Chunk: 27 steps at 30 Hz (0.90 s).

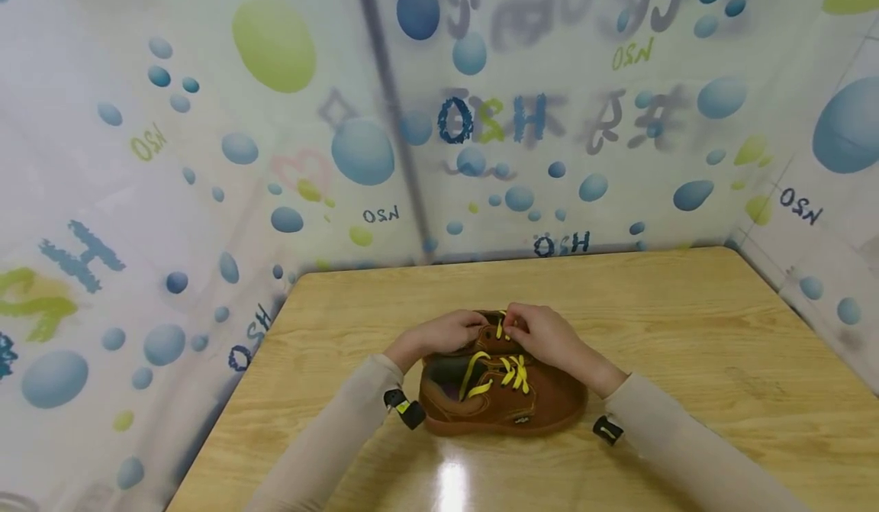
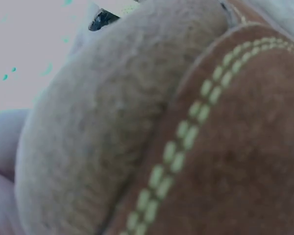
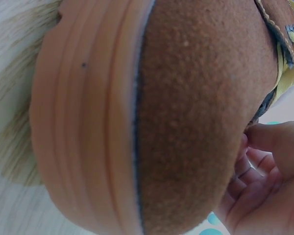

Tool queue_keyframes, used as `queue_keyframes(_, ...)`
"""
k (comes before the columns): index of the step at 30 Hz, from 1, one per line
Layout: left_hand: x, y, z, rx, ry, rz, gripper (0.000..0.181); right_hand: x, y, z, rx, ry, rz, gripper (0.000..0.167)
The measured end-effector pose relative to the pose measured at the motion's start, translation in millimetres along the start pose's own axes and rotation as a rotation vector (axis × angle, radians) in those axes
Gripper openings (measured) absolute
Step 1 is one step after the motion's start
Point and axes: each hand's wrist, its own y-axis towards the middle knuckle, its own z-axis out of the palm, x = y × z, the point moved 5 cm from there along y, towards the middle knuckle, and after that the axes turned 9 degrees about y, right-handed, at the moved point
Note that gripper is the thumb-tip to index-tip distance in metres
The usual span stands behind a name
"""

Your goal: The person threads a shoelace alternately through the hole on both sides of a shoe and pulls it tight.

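Two brown shoes with yellow laces lie side by side. The front shoe (image 1: pixel 549 394) has its toe to the right, and its laces (image 1: pixel 519 375) are threaded; its padded collar (image 2: pixel 98 112) fills the left wrist view. Behind it, the rear shoe (image 1: pixel 491 340) is partly hidden by the front shoe and both hands. My left hand (image 1: pixel 446 334) grips the rear shoe near its opening, fingertips partly hidden. With thumb and fingers together, my right hand (image 1: pixel 545 334) pinches the rear shoe's yellow shoelace (image 1: pixel 500 329) by the eyelets. In the right wrist view, the front shoe's toe (image 3: pixel 186 122) hides the pinched part.
The shoes rest on a wood-grain table (image 1: pixel 371 298). A patterned curtain (image 1: pixel 481 214) closes off the back and both sides. Black wrist cameras (image 1: pixel 405 409) are strapped to both wrists, close to the front shoe.
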Motion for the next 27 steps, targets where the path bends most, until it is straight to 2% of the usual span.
queue_keyframes(6,2.1,3.6,1.8,0.008,0.191,-0.048,0.025,1.9,-0.2,0.7,0.004,0.003,-0.014,0.004)
queue_keyframes(13,3.2,6.3,0.7,0.025,0.174,-0.068,0.023,3.3,0.3,-1.9,-0.008,0.003,-0.028,0.004)
queue_keyframes(19,2.5,7.5,-3.9,0.007,0.296,-0.029,0.025,3.9,-0.5,-2.2,-0.007,0.001,-0.023,0.005)
queue_keyframes(24,0.1,8.4,-4.2,0.077,0.360,-0.008,0.028,3.9,-0.8,-1.9,-0.008,0.002,-0.020,0.005)
queue_keyframes(27,-1.3,9.4,-3.5,0.074,0.394,-0.018,0.028,3.6,-1.3,-2.1,-0.010,-0.001,-0.025,0.004)
